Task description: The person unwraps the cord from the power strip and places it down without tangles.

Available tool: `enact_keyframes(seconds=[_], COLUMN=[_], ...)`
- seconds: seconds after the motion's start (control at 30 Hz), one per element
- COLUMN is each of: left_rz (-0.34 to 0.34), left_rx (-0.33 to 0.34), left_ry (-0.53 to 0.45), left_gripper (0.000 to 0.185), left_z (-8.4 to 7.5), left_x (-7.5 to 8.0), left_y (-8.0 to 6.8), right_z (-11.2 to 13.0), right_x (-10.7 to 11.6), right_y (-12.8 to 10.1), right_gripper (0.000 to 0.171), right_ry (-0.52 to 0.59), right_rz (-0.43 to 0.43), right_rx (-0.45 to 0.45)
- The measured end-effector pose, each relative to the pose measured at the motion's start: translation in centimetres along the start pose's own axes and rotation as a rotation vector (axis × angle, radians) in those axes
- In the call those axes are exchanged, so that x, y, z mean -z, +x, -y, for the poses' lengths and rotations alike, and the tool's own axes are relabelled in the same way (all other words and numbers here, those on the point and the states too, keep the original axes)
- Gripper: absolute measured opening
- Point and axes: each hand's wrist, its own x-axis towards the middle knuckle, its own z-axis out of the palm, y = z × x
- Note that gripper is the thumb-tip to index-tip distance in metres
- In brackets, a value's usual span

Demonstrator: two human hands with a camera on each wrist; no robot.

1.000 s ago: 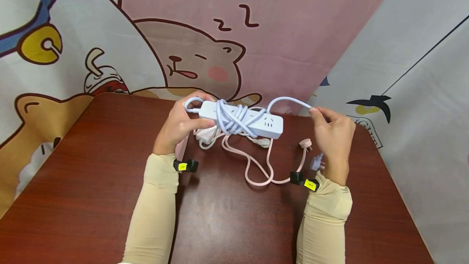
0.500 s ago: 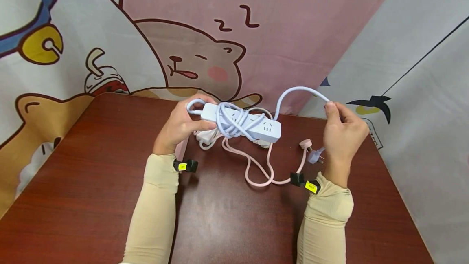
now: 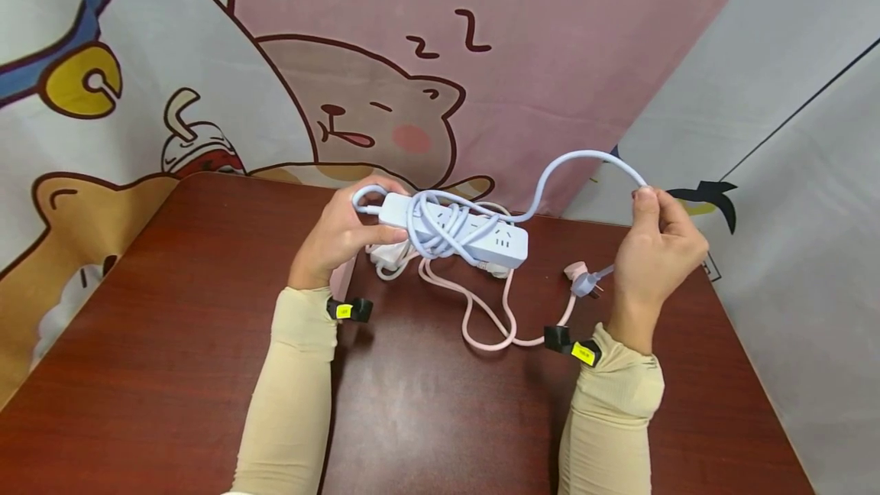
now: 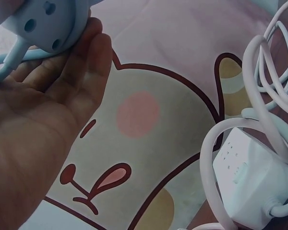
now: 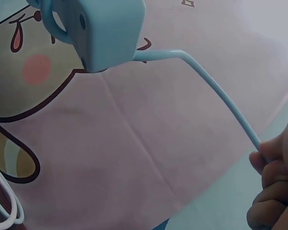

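A pale blue power strip [image 3: 474,234] with its own cable [image 3: 440,228] wound round it is held above the table. My left hand [image 3: 340,234] grips its left end; the same strip end [image 4: 43,21] lies against those fingers. My right hand [image 3: 656,254] pinches the free run of blue cable [image 3: 584,159], which arcs up from the strip, and the blue plug [image 3: 584,283] hangs below that hand. In the right wrist view the strip's end [image 5: 105,33] and the cable [image 5: 221,96] lead to my fingers [image 5: 273,163].
A white power strip [image 3: 386,254] with its cord [image 4: 259,62] and a pink cable [image 3: 481,312] with a pink plug [image 3: 573,270] lie on the dark red table [image 3: 172,342] under the held strip. A cartoon cloth [image 3: 385,98] hangs behind the table.
My right hand has moved up and to the right with the blue cable, drawing a longer loop off the strip. The plug swung under the hand. The left hand stayed put.
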Motion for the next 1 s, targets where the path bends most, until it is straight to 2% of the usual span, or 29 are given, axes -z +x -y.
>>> enact_keyframes(seconds=[0.2,0.43,0.53,0.63,0.77,1.0], left_rz=[-0.005,-0.033,-0.052,-0.070,-0.087,-0.147], left_rx=[0.017,0.032,0.037,0.037,0.045,0.077], left_ry=[0.030,0.063,0.053,0.047,0.061,0.095], left_gripper=[0.041,0.042,0.042,0.043,0.043,0.042], left_z=[0.1,0.1,0.1,0.2,0.3,0.4], left_x=[0.0,0.1,0.1,0.1,0.1,0.3], left_y=[0.1,0.1,0.1,0.2,0.2,0.3], right_z=[0.2,1.1,1.8,2.7,3.8,4.1], right_x=[-0.2,-0.2,-0.2,0.0,0.3,0.6], right_y=[0.0,-0.4,-0.7,-0.9,-1.1,-0.8], right_gripper=[0.017,0.020,0.020,0.020,0.021,0.020], right_ry=[0.040,0.064,0.098,0.172,0.338,0.551], right_rz=[-0.051,-0.064,-0.072,-0.077,-0.083,-0.102], right_rx=[-0.028,0.044,0.045,0.052,0.060,0.069])
